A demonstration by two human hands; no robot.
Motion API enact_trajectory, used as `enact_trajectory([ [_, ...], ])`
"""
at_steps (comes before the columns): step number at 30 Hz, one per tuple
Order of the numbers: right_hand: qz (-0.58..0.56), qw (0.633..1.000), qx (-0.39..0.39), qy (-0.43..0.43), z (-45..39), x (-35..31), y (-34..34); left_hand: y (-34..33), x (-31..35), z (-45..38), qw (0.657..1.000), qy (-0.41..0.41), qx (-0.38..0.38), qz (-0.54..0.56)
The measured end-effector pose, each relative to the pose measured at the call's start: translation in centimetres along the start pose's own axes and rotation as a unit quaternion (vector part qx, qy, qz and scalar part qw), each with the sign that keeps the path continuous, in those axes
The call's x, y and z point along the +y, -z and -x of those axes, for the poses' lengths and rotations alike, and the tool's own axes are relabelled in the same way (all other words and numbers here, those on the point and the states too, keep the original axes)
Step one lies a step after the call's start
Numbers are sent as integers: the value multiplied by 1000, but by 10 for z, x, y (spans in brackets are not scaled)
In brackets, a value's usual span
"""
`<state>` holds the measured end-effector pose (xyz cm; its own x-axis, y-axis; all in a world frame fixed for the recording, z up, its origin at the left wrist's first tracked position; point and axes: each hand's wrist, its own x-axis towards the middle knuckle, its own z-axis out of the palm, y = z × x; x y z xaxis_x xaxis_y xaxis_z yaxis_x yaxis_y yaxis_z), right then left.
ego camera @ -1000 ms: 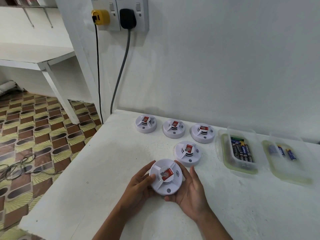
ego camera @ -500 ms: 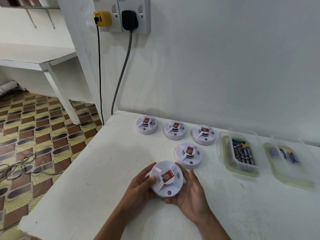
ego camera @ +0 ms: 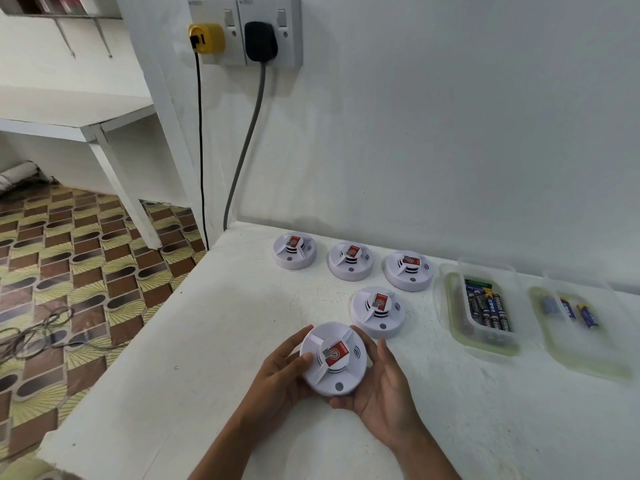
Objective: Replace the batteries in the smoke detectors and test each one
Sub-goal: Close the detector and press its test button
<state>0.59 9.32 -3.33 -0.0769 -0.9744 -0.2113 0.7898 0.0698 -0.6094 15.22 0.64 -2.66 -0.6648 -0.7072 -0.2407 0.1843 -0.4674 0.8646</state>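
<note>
Unmoved smoke detector point(ego camera: 333, 359), red-labelled, writing unreadable, cradled between left hand point(ego camera: 277, 375) and right hand point(ego camera: 384, 393).

Five round white smoke detectors: one held point(ego camera: 333, 359), four on the table point(ego camera: 294, 251) point(ego camera: 350, 260) point(ego camera: 408, 270) point(ego camera: 377, 311). Two clear plastic containers point(ego camera: 450, 306) point(ego camera: 620, 344); the nearer holds several batteries point(ego camera: 488, 308), too tightly packed to count, the farther three point(ego camera: 569, 310). Two plugs in wall sockets, one yellow point(ego camera: 206, 38), one black point(ego camera: 260, 40). Two hands point(ego camera: 280, 379) point(ego camera: 384, 393).

Both hands, left point(ego camera: 277, 379) and right point(ego camera: 384, 393), curl inward, palms facing.
</note>
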Motion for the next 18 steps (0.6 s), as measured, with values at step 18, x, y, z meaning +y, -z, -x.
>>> enact_trajectory([
  [18, 17, 1000, 4, 2, 0, 1, 1, 1, 2, 2, 1000, -3, -6, 1],
])
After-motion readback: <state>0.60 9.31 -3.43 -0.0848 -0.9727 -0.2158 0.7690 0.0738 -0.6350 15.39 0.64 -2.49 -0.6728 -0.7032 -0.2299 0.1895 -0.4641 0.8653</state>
